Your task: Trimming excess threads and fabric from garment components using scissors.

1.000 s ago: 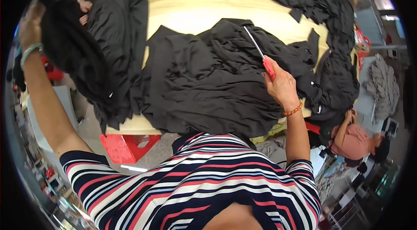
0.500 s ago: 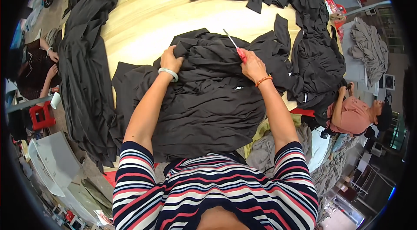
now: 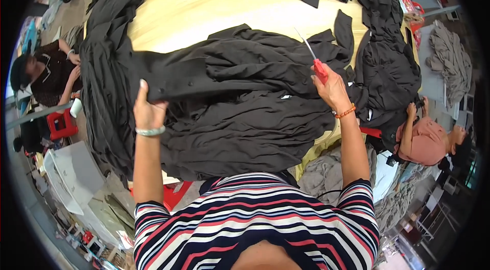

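My left hand (image 3: 149, 113) holds the edge of a black garment (image 3: 178, 77) at the left, thumb on top and the other fingers partly hidden in the cloth. That part of the garment is pulled out flat, and small round buttons show on it. In my right hand (image 3: 334, 90) is a pair of scissors with a red handle (image 3: 320, 71) and slim metal blades pointing up and to the left. The right hand hovers at the right end of the same dark heap. More bunched black cloth (image 3: 240, 135) lies between my forearms, against my striped shirt.
Black garments are piled along the left (image 3: 104, 66), far and right edges (image 3: 390, 66) of the pale wooden table (image 3: 189, 4). One person (image 3: 53, 73) works at the left, another (image 3: 421, 140) at the right. Grey cloth (image 3: 324, 175) lies below my right arm; a red stool (image 3: 62, 123) stands left.
My left hand has moved left and nearer, drawing the garment edge out flat so its buttons show. My right hand, with the scissors, has shifted right and slightly nearer.
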Action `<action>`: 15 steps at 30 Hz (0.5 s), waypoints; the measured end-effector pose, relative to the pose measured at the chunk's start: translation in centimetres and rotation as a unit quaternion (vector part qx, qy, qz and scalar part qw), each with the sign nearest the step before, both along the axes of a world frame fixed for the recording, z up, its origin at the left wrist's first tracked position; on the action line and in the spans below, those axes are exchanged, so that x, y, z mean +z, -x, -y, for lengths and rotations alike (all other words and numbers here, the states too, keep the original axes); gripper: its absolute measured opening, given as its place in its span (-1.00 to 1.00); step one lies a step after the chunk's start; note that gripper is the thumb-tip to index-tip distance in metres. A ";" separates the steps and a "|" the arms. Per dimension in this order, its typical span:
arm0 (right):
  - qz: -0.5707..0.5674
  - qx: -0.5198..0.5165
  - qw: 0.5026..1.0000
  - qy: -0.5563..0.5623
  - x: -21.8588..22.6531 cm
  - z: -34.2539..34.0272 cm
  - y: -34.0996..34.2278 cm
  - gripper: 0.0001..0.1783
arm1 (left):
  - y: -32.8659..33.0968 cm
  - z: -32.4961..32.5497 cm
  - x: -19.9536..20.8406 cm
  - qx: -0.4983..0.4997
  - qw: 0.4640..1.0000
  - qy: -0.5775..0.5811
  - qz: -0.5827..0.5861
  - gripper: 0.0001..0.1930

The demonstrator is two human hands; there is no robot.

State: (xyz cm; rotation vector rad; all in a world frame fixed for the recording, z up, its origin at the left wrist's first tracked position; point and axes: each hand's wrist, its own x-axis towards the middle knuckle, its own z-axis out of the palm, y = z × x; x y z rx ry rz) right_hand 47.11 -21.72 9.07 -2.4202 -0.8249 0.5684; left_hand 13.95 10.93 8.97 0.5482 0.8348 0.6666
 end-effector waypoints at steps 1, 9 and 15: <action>0.003 0.031 0.999 0.022 0.7 -0.4 0.9 -0.69 | 0.9 1.8 -0.4 0.016 0.999 0.028 -0.003 -0.58; 0.011 0.196 0.978 0.066 5.0 -1.9 7.5 -0.66 | 8.9 7.8 -5.1 0.047 0.784 -0.446 -0.430 -0.59; 0.033 0.270 0.957 0.102 6.2 -2.2 10.4 -0.69 | -2.5 10.3 -3.9 -0.208 0.638 -0.677 -0.302 -0.62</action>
